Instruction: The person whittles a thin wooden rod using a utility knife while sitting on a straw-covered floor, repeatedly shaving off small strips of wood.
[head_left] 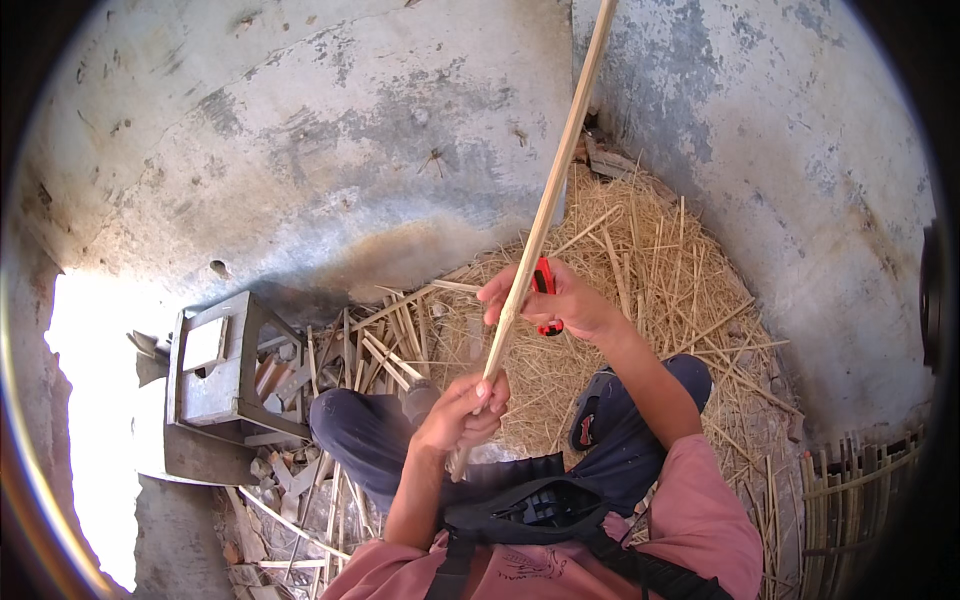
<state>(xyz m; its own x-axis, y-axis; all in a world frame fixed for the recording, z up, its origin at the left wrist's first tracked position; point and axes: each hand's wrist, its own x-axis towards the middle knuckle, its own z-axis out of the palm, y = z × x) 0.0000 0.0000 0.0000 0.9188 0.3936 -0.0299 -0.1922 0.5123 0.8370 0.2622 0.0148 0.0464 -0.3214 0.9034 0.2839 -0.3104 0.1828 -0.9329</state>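
A long, pale bamboo strip (545, 215) slants up from my lap past the top edge of the picture. My left hand (468, 412) is wrapped round its lower part, thumb along the strip. Higher up, my right hand (562, 303) holds a red and black tool (543, 280) against the palm, which looks like a utility knife; its blade cannot be made out. The thumb and fingers of that hand reach toward the strip from both sides. Whether they touch it is hard to tell.
Straw-like shavings and thin strips (660, 260) pile up ahead and to the right. Left of my knee stands a grey box-shaped frame (215, 375) near broken bricks and wood pieces (290, 485). Worn walls (400, 120) close in the corner. Upright slats (850, 500) stand at lower right.
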